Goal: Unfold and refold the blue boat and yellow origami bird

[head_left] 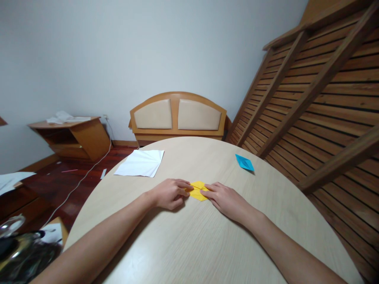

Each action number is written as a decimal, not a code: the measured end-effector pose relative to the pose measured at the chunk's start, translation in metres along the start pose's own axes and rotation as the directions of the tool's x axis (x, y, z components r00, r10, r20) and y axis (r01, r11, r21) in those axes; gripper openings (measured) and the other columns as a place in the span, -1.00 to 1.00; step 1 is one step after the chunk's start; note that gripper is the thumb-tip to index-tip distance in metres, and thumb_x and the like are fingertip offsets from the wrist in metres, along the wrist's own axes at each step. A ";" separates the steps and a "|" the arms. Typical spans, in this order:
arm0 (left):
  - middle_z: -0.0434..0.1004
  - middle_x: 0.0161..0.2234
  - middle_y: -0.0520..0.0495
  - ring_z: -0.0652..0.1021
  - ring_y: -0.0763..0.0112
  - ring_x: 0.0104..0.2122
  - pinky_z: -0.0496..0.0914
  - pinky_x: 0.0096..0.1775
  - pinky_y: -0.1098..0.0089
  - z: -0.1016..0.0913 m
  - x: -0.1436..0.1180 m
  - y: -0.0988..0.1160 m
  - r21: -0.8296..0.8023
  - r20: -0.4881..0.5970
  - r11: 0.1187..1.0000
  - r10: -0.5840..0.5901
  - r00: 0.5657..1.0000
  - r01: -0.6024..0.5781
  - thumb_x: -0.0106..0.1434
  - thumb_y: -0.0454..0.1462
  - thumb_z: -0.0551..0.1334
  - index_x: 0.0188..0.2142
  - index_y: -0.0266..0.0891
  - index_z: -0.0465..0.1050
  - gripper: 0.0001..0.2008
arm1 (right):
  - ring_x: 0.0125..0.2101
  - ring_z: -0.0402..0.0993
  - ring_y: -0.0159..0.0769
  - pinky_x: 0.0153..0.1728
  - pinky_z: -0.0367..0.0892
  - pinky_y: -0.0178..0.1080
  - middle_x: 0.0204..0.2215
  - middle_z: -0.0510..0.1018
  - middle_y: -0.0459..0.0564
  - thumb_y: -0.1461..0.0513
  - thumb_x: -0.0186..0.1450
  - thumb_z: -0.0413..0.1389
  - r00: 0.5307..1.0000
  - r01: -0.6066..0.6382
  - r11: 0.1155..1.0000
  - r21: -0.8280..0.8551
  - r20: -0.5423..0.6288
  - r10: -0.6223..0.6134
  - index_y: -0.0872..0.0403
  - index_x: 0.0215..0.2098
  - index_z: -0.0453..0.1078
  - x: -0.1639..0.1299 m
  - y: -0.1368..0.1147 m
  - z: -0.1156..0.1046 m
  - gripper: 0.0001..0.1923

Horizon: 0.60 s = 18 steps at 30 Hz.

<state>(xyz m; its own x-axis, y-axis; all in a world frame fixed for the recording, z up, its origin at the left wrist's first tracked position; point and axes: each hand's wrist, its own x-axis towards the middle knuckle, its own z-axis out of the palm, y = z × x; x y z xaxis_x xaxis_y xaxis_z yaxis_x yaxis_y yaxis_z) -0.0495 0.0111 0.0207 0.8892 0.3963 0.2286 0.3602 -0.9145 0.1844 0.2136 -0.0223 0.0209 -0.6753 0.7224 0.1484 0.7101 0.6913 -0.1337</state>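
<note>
Yellow paper (198, 190) sits flat on the round table (189, 244), roughly mid-table toward the far half, pinned between both your hands.

Progress, as a judgement: it's already folded down small w/ several creases showing, a ridge across the middle and angled flaps, so you look partway thru, not at the start. It's not a finished shape yet, and how many folds are left can't be told from this view.

Left to right: white paper (140, 163), creased, lies well apart to the far left of the table. Your left hand (170, 193) rests knuckles up, fingers curled close together, tips pressing on the yellow piece's left edge. Your right hand (226, 200) lies flatter, fingers extended and close together, tips pressing the right edge. Neither hand lifts it; both bear down on it, so it's pinned rather than pinched. A blue folded paper (244, 162) lies further right and back, near the table rim, well apart from your hands.

Orientation: the yellow piece's long axis runs approx left-right, hand to hand, w/ its ends tucked under your fingertips. The near edge comes to a shallow point facing you; the far edge looks blunter. It lies flat, nothing standing up.
</note>
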 end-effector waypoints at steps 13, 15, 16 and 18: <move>-0.08 0.40 -0.22 0.02 0.12 0.38 0.00 0.33 0.03 0.020 0.009 0.023 -0.060 0.133 0.994 -0.087 0.987 0.096 0.38 -0.16 0.07 0.41 -0.25 -0.16 -0.31 | 0.02 0.42 -0.09 0.00 0.37 -0.07 0.06 0.51 0.10 0.33 0.39 0.02 1.000 -0.011 0.999 -0.033 -0.025 0.010 -0.03 0.15 0.40 0.000 0.001 0.007 -0.61; -0.12 0.40 -0.23 -0.01 0.12 0.38 -0.02 0.33 0.04 0.022 0.009 0.025 -0.070 0.158 0.990 -0.112 0.981 0.124 0.39 -0.11 0.05 0.41 -0.26 -0.19 -0.30 | 0.04 0.42 -0.09 0.02 0.37 -0.07 0.06 0.52 0.10 0.33 0.39 0.02 1.000 -0.004 0.999 -0.040 -0.015 0.003 -0.02 0.14 0.41 0.000 0.001 0.004 -0.61; -0.13 0.40 -0.23 -0.02 0.11 0.38 -0.03 0.33 0.04 0.022 0.009 0.025 -0.069 0.162 0.989 -0.119 0.980 0.132 0.40 -0.09 0.05 0.41 -0.26 -0.18 -0.29 | 0.04 0.43 -0.10 0.02 0.36 -0.08 0.06 0.52 0.09 0.33 0.39 0.02 1.000 0.006 0.999 -0.039 -0.009 -0.006 -0.02 0.12 0.42 -0.001 0.001 0.002 -0.62; -0.13 0.40 -0.22 -0.02 0.09 0.38 -0.03 0.34 0.05 0.021 0.008 0.024 -0.065 0.167 0.988 -0.126 0.978 0.138 0.40 -0.04 0.05 0.41 -0.26 -0.14 -0.29 | 0.02 0.45 -0.10 0.02 0.36 -0.09 0.03 0.55 0.08 0.31 0.39 0.02 1.000 0.030 0.999 -0.025 -0.001 -0.030 -0.02 0.07 0.47 -0.002 0.004 -0.003 -0.66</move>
<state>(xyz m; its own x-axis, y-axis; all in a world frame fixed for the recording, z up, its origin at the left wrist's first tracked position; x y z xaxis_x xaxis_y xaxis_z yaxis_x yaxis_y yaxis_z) -0.0274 -0.0095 0.0069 0.8714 0.4889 0.0410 0.4603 -0.8437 0.2763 0.2182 -0.0213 0.0228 -0.6961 0.7013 0.1536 0.6942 0.7121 -0.1049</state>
